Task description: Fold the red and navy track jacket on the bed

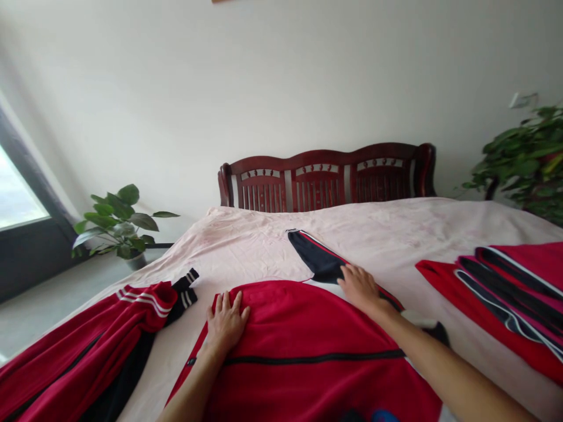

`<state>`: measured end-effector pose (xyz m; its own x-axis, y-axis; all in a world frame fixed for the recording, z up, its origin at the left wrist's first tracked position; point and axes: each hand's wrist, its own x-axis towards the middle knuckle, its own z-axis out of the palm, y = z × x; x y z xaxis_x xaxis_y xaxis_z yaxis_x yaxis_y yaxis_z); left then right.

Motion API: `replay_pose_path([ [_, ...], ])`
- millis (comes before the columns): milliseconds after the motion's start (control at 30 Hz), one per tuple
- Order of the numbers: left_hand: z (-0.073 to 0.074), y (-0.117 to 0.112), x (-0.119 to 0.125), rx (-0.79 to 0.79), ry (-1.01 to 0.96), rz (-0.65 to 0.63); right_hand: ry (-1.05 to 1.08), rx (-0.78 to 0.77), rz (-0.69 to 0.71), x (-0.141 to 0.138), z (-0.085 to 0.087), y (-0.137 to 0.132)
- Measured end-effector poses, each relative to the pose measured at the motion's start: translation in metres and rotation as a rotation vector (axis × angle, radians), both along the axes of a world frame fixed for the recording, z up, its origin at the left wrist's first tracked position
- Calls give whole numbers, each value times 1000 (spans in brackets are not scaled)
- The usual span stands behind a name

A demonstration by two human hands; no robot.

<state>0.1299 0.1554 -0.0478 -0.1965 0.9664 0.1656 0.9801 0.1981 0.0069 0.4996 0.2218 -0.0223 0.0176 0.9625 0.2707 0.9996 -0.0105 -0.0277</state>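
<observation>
A red zip jacket (281,322) lies spread on the bed, its black zipper running across it from left to right. One dark navy sleeve (316,258) with white and red stripes stretches toward the headboard. My left hand (226,325) rests flat on the jacket's left edge with fingers spread. Farther right, my right hand (359,288) lies at the base of the navy sleeve, fingers extended over the cloth. Part of a white and black piece (424,325) shows beyond my right forearm. A blue patch appears at the bottom edge of the view.
Another red jacket (88,351) with black parts and striped cuffs lies to the left. Folded red and navy clothes (510,299) are stacked at the right. Pink sheet (246,246) covers the bed, before a dark wooden headboard (319,181). Potted plants (118,220) stand on both sides.
</observation>
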Motion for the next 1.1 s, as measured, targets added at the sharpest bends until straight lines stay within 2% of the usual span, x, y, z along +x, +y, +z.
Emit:
replay_pose_path([
  [100, 3, -1, 0, -25, -24, -3, -12, 23, 330, -22, -23, -38],
  [167, 6, -3, -1, -74, -50, -15, -4, 7, 419, -19, -38, -54],
  [233, 11, -7, -4, -128, -72, -34, -2, -24, 363, -6, -47, -59],
  [300, 15, -14, -9, -166, -90, -62, -10, -46, 255, 9, -46, -55],
  [400, 17, -24, -16, -161, -121, -113, -20, -72, 175, 17, -32, -49],
  [500, 15, -29, -20, -126, -142, -132, -11, -149, 41, 2, -14, -62],
  [567, 13, -29, -21, -115, -145, -126, 11, -210, -12, -12, -4, -84],
  [667, 10, -28, -21, -100, -142, -124, 59, -184, 131, -26, -1, -136],
  [767, 7, -28, -22, -75, -127, -128, 102, -97, 225, -20, -13, -195],
  [867, 5, -29, -23, -53, -114, -134, 114, -68, 128, -1, -33, -243],
  [967, 1, -28, -25, -25, -115, -134, 108, -2, 63, 16, -47, -265],
  [1100, -5, -24, -30, 5, -147, -147, 89, 45, 35, 20, -49, -265],
])
